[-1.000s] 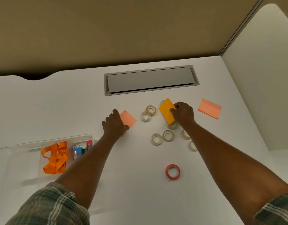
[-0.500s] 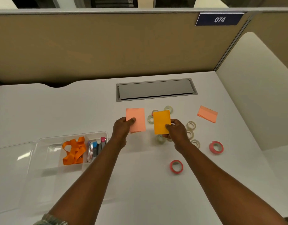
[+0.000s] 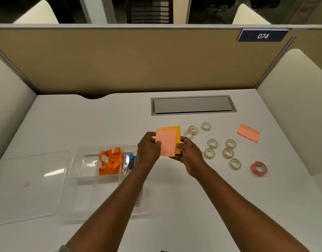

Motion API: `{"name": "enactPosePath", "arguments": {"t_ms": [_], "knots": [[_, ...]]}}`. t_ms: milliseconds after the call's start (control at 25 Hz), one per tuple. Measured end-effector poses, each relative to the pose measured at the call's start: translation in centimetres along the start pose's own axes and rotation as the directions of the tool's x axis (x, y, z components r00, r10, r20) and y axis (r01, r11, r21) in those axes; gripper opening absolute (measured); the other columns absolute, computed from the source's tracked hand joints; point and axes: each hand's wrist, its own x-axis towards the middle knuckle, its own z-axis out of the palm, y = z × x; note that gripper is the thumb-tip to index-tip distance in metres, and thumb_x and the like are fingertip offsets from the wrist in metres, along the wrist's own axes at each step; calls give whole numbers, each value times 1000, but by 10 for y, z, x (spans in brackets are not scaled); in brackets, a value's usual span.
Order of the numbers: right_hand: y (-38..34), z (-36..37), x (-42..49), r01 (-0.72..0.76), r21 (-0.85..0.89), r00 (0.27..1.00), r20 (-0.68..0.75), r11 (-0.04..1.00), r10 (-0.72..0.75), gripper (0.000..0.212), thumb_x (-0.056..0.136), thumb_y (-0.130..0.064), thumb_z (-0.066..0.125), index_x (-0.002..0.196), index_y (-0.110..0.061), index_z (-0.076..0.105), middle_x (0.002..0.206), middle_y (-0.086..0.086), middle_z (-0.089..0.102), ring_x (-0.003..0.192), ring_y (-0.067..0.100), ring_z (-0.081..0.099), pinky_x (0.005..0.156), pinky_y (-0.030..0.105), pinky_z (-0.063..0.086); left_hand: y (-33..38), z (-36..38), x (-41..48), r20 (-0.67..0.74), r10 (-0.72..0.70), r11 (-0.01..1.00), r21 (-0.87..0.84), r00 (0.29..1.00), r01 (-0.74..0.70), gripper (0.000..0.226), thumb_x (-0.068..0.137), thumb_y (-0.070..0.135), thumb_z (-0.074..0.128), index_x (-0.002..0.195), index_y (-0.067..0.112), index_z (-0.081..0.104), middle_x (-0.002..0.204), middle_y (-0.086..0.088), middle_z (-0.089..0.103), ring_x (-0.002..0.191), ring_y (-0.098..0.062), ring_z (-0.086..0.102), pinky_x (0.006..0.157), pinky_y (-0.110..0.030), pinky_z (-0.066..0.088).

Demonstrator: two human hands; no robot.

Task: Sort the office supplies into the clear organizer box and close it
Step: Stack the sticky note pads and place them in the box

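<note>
My left hand (image 3: 149, 150) grips a pink sticky-note pad (image 3: 166, 141) and my right hand (image 3: 188, 151) grips an orange sticky-note pad (image 3: 176, 131). The two pads are held together above the table, pink in front, orange mostly hidden behind it. The clear organizer box (image 3: 87, 151) stands open just left of my hands. It holds an orange ribbon (image 3: 110, 160) and small pens or markers (image 3: 129, 161). Its clear lid (image 3: 29, 186) lies flat to the left. Several clear tape rolls (image 3: 212, 143) lie right of my hands, with a red tape roll (image 3: 258, 168) farther right.
Another pink sticky-note pad (image 3: 248, 133) lies at the far right of the white desk. A grey cable hatch (image 3: 192, 105) is set into the desk behind the supplies. A tan partition wall (image 3: 138, 60) closes the back, and cream side panels flank the desk.
Both hands lifted the pads off the desk and brought them together, the pink pad now overlapping the orange one. The view tilted up, showing more of the partition.
</note>
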Motion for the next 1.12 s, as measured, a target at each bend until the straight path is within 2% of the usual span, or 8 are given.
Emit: {"name": "enactPosePath", "arguments": {"t_ms": [280, 400, 560, 680, 800, 920, 1000, 1120], "knots": [[10, 27, -7, 76, -163, 995, 78, 984, -64, 28, 102, -31, 50, 127, -20, 57, 120, 8, 65, 106, 28, 66, 79, 40, 62, -12, -16, 3, -107, -51, 999, -23, 993, 49, 25, 90, 19, 67, 114, 15, 61, 109, -8, 68, 86, -18, 56, 77, -31, 51], [14, 25, -8, 139, -282, 990, 71, 949, -123, 33, 101, -21, 51, 134, -16, 53, 124, 7, 63, 107, 26, 65, 78, 38, 62, -12, -14, 0, -57, -99, 994, -59, 993, 96, 26, 91, 23, 66, 114, 15, 57, 113, -7, 64, 91, -20, 56, 80, -34, 54], [16, 16, -6, 102, -297, 994, 53, 949, -90, 27, 101, -17, 43, 126, -21, 53, 122, 6, 62, 103, 26, 63, 77, 35, 60, -6, -8, -6, 83, -220, 951, -201, 972, 233, 30, 96, 18, 56, 126, 16, 52, 120, -5, 55, 102, -25, 56, 75, -34, 54], [21, 2, -2, 116, -402, 993, 29, 908, -114, 23, 98, -17, 42, 115, -17, 58, 116, 11, 65, 104, 33, 61, 82, 42, 53, -3, 1, -14, 123, -174, 957, -215, 977, 197, 23, 92, 5, 48, 110, 14, 58, 115, -7, 61, 95, -25, 58, 60, -28, 50], [29, -22, 1, 171, -580, 982, 38, 796, -182, 24, 97, -20, 46, 111, -10, 62, 106, 12, 68, 99, 31, 61, 85, 47, 51, -4, 15, -25, 165, -149, 964, -194, 975, 180, 19, 90, 2, 49, 101, 14, 58, 109, -11, 65, 92, -24, 60, 63, -30, 52], [32, -54, 4, 208, -653, 972, 55, 728, -228, 21, 97, -26, 51, 106, -13, 65, 99, 3, 69, 91, 24, 62, 74, 36, 45, -2, 33, -35, 217, -152, 960, -198, 964, 196, 17, 87, 2, 51, 97, 13, 60, 104, -11, 66, 94, -29, 62, 74, -44, 56], [31, -82, 11, 219, -694, 961, 34, 686, -273, 20, 96, -29, 55, 105, -17, 68, 101, -5, 70, 92, 15, 63, 71, 25, 41, 3, 48, -42, 234, -156, 957, -203, 960, 205, 17, 85, 2, 51, 93, 14, 60, 98, -10, 67, 89, -28, 62, 71, -42, 54], [25, -136, 29, 210, -752, 935, -32, 624, -354, 18, 94, -26, 61, 104, -14, 70, 105, 0, 73, 94, 17, 67, 77, 24, 43, 13, 71, -50, 263, -167, 947, -226, 950, 229, 15, 85, 5, 52, 88, 16, 61, 90, -6, 66, 81, -25, 60, 63, -35, 48]]}}
